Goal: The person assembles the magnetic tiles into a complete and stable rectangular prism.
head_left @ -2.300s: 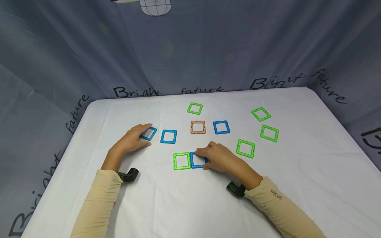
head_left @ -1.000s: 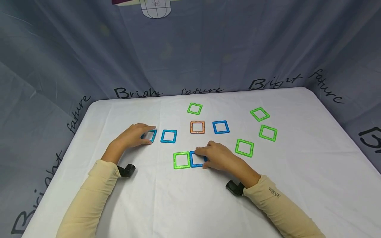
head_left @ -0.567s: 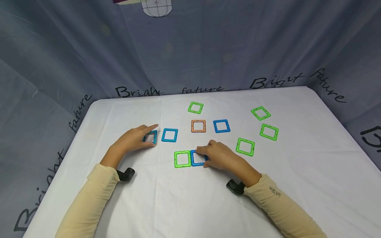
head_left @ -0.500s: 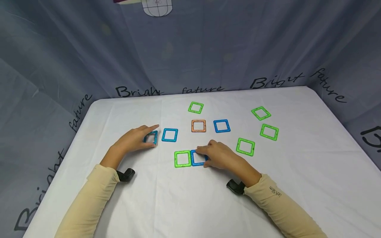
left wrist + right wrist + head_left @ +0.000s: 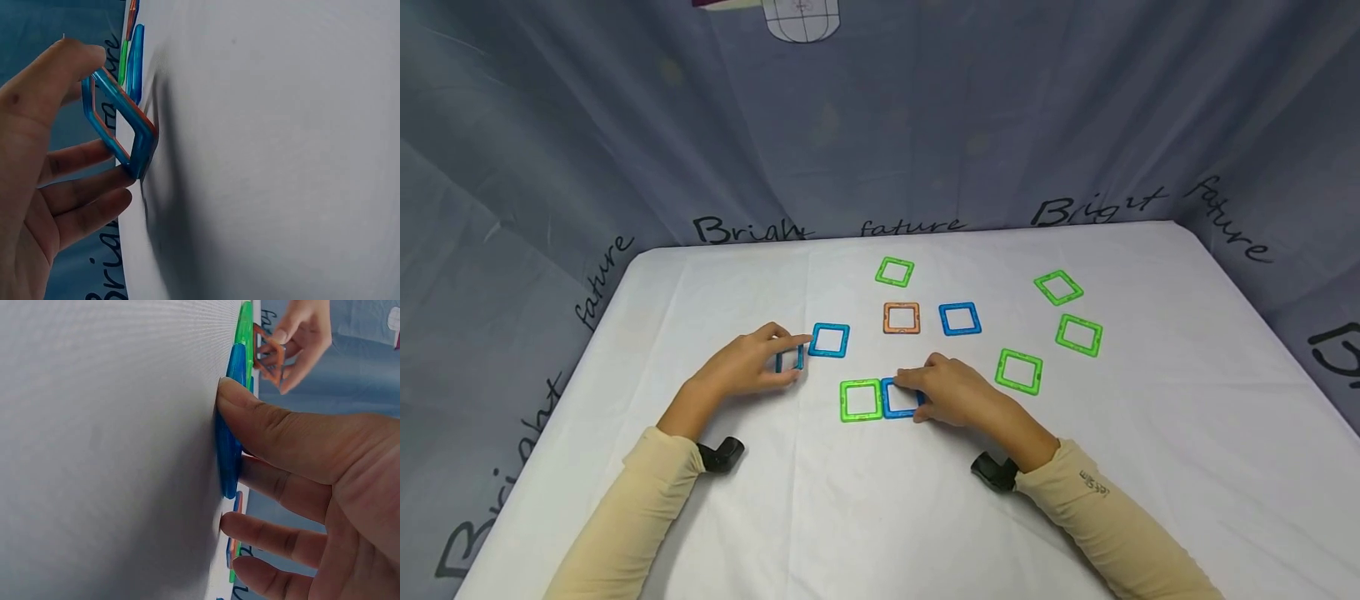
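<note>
While upright in the left hand (image 5: 741, 367), a blue square frame (image 5: 790, 359).

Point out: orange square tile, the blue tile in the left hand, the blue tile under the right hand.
orange square tile (image 5: 901, 318), head view, on its near frame edge.
left-hand blue tile (image 5: 119, 134), left wrist view, on its near side bar.
right-hand blue tile (image 5: 895, 398), head view, on its left bar.

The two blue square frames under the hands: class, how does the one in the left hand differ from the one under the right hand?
The left hand pinches its blue frame and tilts it up on edge; the right hand presses its blue frame flat on the table. The tilted frame touches no other piece; the flat frame sits edge to edge with a green frame. Both are open blue squares.
</note>
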Demonstrator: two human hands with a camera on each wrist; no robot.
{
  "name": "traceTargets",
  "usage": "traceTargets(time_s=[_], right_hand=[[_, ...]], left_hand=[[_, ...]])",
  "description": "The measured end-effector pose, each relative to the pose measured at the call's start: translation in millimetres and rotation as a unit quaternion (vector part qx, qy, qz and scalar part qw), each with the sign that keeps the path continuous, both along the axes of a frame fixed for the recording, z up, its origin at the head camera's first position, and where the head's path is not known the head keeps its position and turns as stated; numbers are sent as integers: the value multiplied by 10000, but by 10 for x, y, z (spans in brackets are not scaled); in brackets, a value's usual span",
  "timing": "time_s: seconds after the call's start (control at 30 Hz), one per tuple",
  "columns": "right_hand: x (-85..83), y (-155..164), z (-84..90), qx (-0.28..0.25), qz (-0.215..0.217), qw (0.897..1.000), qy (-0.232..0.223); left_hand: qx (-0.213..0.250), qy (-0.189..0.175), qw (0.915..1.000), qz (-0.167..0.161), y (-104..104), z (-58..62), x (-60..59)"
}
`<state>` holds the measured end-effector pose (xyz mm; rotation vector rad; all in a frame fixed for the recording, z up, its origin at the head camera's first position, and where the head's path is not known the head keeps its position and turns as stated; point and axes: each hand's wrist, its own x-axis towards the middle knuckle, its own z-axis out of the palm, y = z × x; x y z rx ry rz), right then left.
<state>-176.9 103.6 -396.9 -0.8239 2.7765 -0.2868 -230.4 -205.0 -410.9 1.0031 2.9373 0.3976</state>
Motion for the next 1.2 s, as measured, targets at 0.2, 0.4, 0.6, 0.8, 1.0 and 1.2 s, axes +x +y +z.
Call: traceTargets(time_s=[0.2,0.4,0.6,0.8,1.0,1.2], right_hand=[[13,0,-22,-70,-15,10000,-6],[17,-4,-39,-67,-13,10000,4],[14,-9,-44,-43,-42,10000,-7],[6,-5,-38,-47,-17,10000,13],[-2,3,-31,-19,-42,10000,-14],[-5,5,-16,1,5,10000,-2]], left_hand=[[355,4,9994,-10,31,-34,73],[1037,5,9946,92,37,-109,118],[1671,-424,9850,24,48,-148,152],[1955,-766,9774,-235,128,-131,219],[2119,-928,9718,-452,223,-120,270],[2167,-1071,9685,-598,273,-132,286]])
